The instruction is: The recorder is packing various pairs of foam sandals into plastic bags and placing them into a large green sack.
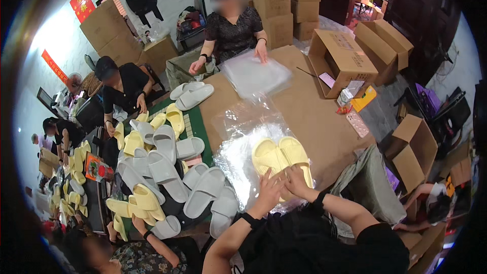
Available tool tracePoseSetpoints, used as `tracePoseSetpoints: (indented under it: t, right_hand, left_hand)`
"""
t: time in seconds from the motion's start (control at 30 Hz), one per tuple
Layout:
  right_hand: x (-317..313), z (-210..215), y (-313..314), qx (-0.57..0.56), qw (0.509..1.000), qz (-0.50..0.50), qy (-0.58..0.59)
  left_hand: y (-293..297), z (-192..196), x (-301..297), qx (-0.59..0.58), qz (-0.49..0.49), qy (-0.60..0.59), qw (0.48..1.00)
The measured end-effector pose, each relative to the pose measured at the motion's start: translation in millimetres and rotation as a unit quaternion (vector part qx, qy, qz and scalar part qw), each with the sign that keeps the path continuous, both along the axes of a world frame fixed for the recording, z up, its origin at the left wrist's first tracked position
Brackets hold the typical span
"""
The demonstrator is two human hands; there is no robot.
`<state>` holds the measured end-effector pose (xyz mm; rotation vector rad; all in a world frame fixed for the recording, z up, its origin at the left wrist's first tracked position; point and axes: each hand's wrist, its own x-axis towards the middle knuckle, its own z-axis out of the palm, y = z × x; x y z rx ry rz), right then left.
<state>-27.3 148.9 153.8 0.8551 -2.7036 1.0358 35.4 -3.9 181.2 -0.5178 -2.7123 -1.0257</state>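
Wearing a black top point(314, 246), closest thing to the cam, w/ both forearms point(350, 212) stretched forward. Got left hand point(271, 191) at the near end of a pair of yellow slippers point(268, 157), fingers bent + slightly parted. Got right hand point(299, 182) just beside it, fingers curled in at the same end. Can't tell if pinching anything w/ either, tbh. Re: the slippers, lying side by side on clear plastic film point(236, 170), atop a brown tabletop point(324, 127). Also seeing a jumbled pile of grey + yellow slippers point(165, 172) left of the film, plus a stack of clear bags point(253, 73) across the table at a co-worker's hand point(261, 50). Spotting a pink-cased phone point(358, 123) off to the right, btw, w/ an open carton point(345, 61) farther back.
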Motion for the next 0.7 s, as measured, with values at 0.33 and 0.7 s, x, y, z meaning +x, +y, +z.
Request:
tracePoseSetpoints:
  t: [0.33, 0.7]
  right_hand:
    - [4.4, 21.2, 7.7, -0.069, 0.993, 0.061, -0.081]
    - [3.1, 28.5, -18.0, -0.123, 0.986, 0.06, -0.096]
  left_hand:
    - [-6.8, 30.2, -8.1, 0.087, 0.187, 0.073, 0.976]
    - [2.0, 45.4, 24.1, 0.309, 0.27, -0.09, 0.907]
